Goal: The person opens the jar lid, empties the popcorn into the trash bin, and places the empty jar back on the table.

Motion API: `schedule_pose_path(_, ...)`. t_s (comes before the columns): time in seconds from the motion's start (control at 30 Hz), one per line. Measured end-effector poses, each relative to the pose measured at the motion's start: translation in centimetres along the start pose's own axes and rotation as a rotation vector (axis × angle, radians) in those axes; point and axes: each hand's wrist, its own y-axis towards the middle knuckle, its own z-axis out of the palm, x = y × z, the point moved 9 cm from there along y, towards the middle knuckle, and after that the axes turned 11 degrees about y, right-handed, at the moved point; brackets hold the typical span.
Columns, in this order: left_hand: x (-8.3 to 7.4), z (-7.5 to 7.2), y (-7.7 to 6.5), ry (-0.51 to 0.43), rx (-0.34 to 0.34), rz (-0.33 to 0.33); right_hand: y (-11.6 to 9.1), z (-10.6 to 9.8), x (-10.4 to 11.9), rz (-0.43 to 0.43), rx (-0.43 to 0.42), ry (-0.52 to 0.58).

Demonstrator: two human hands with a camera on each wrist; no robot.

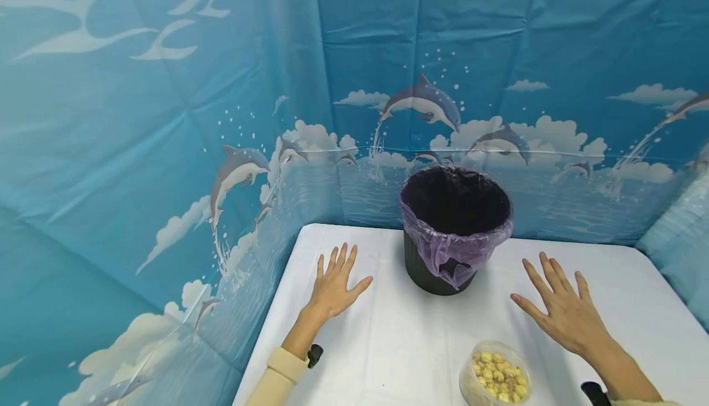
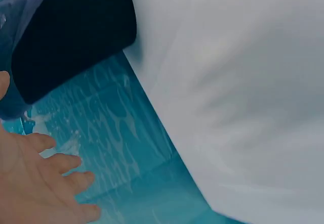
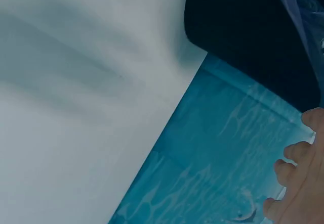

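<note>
Both hands are held out over the white table with fingers spread, and neither holds anything. My left hand (image 1: pixel 333 289) is on the left side, palm down, left of a black trash bin (image 1: pixel 412 258). On the other side of the bin is my right hand (image 1: pixel 570 317), its fingers also spread. A purple plastic bag (image 1: pixel 443 249) lines the bin and folds down over its rim. Nearer to me, left of the right forearm, stands a clear round tub (image 1: pixel 468 384) holding yellowish popcorn (image 1: pixel 498 375). Each wrist view shows part of the bin, with fingers at the edge.
The white table (image 1: pixel 382 357) has rounded far corners. Blue curtains (image 1: pixel 365 191) printed with dolphins and clouds hang behind it and along the left side. The bin stands close to the table's far edge. Dark wrist straps show at both sleeves.
</note>
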Motion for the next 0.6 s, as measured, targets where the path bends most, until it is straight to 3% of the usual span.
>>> schedule_pose_path(0.2, -2.9, 2.3, -1.0, -0.114, 0.036, 0.087, -0.7, 0.0, 2.6, -0.022, -0.022, -0.013)
schedule_pose_path(0.37, -5.6, 5.0, -1.6, -0.152, 0.102, 0.14, -1.5, 0.2, 5.0, -0.066, -0.047, -0.012)
schedule_pose_path(0.6, -11.1, 8.6, -2.9, -0.159, 0.201, 0.258, -2.5, 0.6, 7.6, -0.122, -0.079, -0.024)
